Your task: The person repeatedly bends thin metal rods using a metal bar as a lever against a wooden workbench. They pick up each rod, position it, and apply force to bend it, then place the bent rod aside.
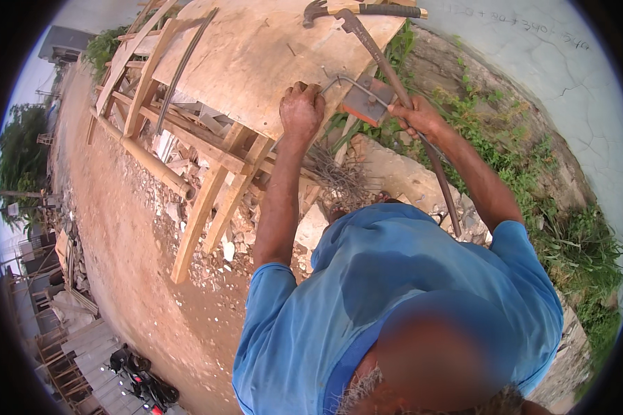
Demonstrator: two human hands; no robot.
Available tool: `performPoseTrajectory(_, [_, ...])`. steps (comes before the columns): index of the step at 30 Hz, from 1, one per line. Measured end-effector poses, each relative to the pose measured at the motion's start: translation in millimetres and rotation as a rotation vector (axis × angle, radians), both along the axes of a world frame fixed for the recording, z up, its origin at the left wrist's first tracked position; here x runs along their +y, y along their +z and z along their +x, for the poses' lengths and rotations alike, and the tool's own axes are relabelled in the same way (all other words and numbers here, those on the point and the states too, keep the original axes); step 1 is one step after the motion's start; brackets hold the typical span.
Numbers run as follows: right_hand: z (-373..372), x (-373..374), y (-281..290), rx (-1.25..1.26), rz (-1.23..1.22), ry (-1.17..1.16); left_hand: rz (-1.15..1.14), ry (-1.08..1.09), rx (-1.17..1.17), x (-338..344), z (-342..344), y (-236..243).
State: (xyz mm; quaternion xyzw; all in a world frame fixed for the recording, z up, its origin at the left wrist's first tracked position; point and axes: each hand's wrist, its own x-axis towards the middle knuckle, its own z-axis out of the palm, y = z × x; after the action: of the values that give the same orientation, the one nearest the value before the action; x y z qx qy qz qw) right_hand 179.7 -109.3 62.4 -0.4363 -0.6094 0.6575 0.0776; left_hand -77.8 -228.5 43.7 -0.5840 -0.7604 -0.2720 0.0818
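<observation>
A bent thin steel rod (355, 81) angles across the table's near right corner. My left hand (302, 113) is closed around one end of it at the table edge. My right hand (419, 117) is closed around a long rusty steel bar (377, 54) with a notched head; the bar runs down past my hand toward the rubble. The rod also reaches my right hand, but I cannot tell whether the fingers grip it. Between my hands, a metal plate on a reddish block (367, 100) sits at the corner, with the rod crossing it.
A claw hammer (367, 10) lies at the far end of the plywood tabletop (256, 62). Wooden trestle legs (201, 214) and a bamboo pole (145, 158) stand at left. Broken concrete (387, 166) and tie wire (342, 173) lie below. A wall (533, 62) rises beyond weeds at right; a motorcycle (142, 380) is parked lower left.
</observation>
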Motion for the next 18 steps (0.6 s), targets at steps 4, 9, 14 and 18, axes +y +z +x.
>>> performPoseTrajectory(4, [1, 1, -13, 0.036, -0.018, -0.015, 0.027, -0.042, -0.071, 19, 2, -5])
performPoseTrajectory(9, [15, 1, -29, 0.014, 0.178, -0.003, 0.036, -0.067, -0.153, 30, 1, -7])
performPoseTrajectory(14, [94, -1, -16, -0.276, 0.527, 0.016, 0.028, -0.04, -0.156, 28, 1, -8])
performPoseTrajectory(18, [149, 6, 4, -0.58, 0.556, 0.175, 0.022, -0.058, -0.186, 27, -1, -9])
